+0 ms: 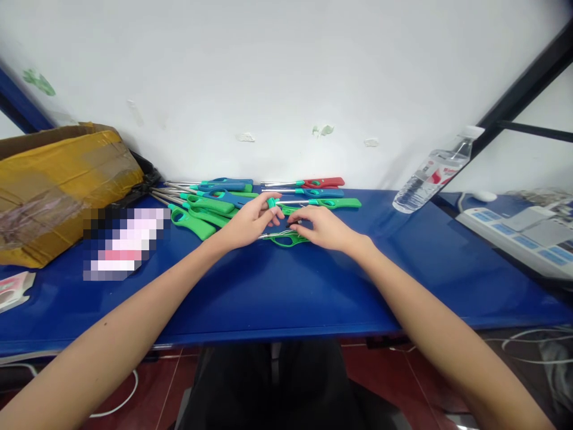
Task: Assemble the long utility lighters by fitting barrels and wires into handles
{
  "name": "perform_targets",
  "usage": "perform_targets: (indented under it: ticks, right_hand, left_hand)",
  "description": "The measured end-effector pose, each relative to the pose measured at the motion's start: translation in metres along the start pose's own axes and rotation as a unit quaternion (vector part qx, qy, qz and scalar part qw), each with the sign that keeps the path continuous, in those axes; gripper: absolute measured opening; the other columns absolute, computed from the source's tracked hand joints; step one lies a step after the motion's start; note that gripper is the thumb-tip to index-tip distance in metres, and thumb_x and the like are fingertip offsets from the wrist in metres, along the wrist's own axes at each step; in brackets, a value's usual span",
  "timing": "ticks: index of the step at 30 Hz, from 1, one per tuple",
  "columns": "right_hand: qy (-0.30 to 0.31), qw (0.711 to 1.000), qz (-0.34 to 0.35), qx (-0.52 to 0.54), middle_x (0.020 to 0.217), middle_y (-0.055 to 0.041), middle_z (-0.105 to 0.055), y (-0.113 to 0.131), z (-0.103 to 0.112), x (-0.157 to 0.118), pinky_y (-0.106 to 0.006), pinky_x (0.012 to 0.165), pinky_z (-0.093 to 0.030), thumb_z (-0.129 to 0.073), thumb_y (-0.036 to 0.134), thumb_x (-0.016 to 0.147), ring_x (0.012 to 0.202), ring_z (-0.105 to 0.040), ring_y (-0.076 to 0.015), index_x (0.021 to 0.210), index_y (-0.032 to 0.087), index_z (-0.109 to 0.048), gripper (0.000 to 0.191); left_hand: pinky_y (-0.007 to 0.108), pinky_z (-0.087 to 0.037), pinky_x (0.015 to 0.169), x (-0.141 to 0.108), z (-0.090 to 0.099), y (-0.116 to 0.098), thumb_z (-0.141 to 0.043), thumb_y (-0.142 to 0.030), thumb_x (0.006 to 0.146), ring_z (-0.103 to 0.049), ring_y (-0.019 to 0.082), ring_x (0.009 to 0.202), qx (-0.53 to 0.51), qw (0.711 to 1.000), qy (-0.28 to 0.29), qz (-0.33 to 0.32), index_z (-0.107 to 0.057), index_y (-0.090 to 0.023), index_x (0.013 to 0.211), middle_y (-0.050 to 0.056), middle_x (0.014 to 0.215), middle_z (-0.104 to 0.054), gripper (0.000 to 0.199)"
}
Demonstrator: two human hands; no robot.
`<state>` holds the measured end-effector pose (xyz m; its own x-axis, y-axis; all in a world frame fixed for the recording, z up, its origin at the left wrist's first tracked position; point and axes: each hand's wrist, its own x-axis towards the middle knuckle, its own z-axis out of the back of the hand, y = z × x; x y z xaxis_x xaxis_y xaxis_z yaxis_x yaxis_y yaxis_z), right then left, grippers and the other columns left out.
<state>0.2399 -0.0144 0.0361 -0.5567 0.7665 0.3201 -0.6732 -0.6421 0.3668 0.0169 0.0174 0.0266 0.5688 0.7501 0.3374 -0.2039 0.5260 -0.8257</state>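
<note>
My left hand [253, 221] has its fingers closed around a small teal plastic piece [271, 203]. Across from it, my right hand [326, 227] pinches a small dark piece [288, 225], too small to name. Beneath my right fingers lies a green lighter casing [285, 241] with a thin metal rod, partly hidden by the hand. Another green part [290, 209] shows between the hands. Just behind them lie long-necked lighters: a green one [344, 203], a blue one [324, 193] and a red one [324, 182].
Left of my hands is a pile of green and blue long-necked lighters [201, 209]. A taped cardboard box [67, 191] stands at the left. On the right are a tilted water bottle [432, 176] and a white device with blue labels [514, 236]. The blue table [286, 298] meets a white wall.
</note>
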Motion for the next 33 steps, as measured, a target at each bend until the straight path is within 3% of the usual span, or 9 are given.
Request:
perform_targets:
  ticks: [5, 10, 17, 20, 22, 27, 33]
  right_hand:
    - [-0.007, 1.000, 0.002, 0.004, 0.098, -0.0071, -0.076, -0.001, 0.001, 0.000, -0.034, 0.081, -0.048, -0.061, 0.021, 0.090, 0.089, -0.068, -0.0209, 0.098, 0.018, -0.072, 0.014]
    - [0.007, 1.000, -0.002, -0.002, 0.089, -0.0050, -0.077, 0.001, 0.005, 0.000, -0.031, 0.073, -0.046, -0.061, 0.027, 0.093, 0.077, -0.067, -0.0188, 0.091, 0.019, -0.074, 0.015]
    - [0.019, 0.999, -0.014, -0.043, 0.084, -0.0043, -0.075, 0.007, 0.007, -0.002, -0.029, 0.068, -0.041, -0.059, 0.026, 0.095, 0.070, -0.063, -0.0170, 0.094, 0.020, -0.074, 0.016]
    - [0.024, 0.998, -0.019, -0.060, 0.081, -0.0040, -0.075, 0.008, 0.007, -0.002, -0.029, 0.066, -0.039, -0.058, 0.027, 0.096, 0.067, -0.062, -0.0166, 0.096, 0.020, -0.074, 0.017]
    - [0.017, 0.998, -0.006, -0.060, 0.088, -0.0054, -0.076, 0.008, 0.007, -0.003, -0.030, 0.070, -0.042, -0.058, 0.028, 0.096, 0.074, -0.065, -0.0189, 0.097, 0.021, -0.074, 0.018]
    - [0.008, 0.999, 0.018, -0.044, 0.107, -0.0087, -0.076, 0.006, 0.006, -0.003, -0.036, 0.082, -0.047, -0.054, 0.024, 0.096, 0.094, -0.069, -0.0237, 0.102, 0.020, -0.074, 0.021]
    - [0.010, 0.999, 0.013, -0.033, 0.106, -0.0069, -0.076, 0.004, 0.010, -0.004, -0.035, 0.081, -0.049, -0.052, 0.017, 0.092, 0.091, -0.069, -0.0221, 0.108, 0.020, -0.074, 0.027]
  left_hand:
    - [0.031, -0.050, 0.072, -0.005, 0.006, 0.004, -0.043, -0.037, 0.100, -0.066, 0.018, 0.081, 0.154, 0.987, 0.033, -0.021, -0.047, -0.018, 0.123, 0.010, 0.105, -0.071, 0.030]
    - [0.034, -0.049, 0.085, -0.001, 0.011, 0.008, -0.047, -0.040, 0.097, -0.064, 0.022, 0.095, 0.244, 0.965, 0.048, -0.088, -0.062, -0.018, 0.114, 0.009, 0.106, -0.067, 0.032]
    - [0.031, -0.049, 0.079, -0.002, 0.012, 0.001, -0.042, -0.036, 0.100, -0.062, 0.020, 0.082, 0.270, 0.953, 0.105, -0.094, -0.067, -0.018, 0.117, 0.007, 0.092, -0.063, 0.035]
    - [0.033, -0.048, 0.085, -0.003, 0.011, 0.003, -0.041, -0.032, 0.100, -0.063, 0.022, 0.092, 0.287, 0.949, 0.096, -0.089, -0.062, -0.017, 0.127, 0.009, 0.100, -0.067, 0.038]
    - [0.034, -0.048, 0.088, -0.003, 0.010, 0.005, -0.041, -0.029, 0.099, -0.064, 0.023, 0.098, 0.294, 0.948, 0.087, -0.086, -0.060, -0.017, 0.131, 0.010, 0.107, -0.069, 0.039]
    - [0.033, -0.049, 0.083, -0.003, 0.010, 0.006, -0.044, -0.026, 0.097, -0.067, 0.022, 0.089, 0.294, 0.949, 0.066, -0.088, -0.061, -0.019, 0.126, 0.008, 0.102, -0.073, 0.035]
    - [0.031, -0.050, 0.083, -0.002, 0.011, 0.004, -0.058, -0.030, 0.092, -0.070, 0.021, 0.091, 0.267, 0.957, 0.061, -0.092, -0.065, -0.021, 0.119, 0.005, 0.099, -0.075, 0.029]
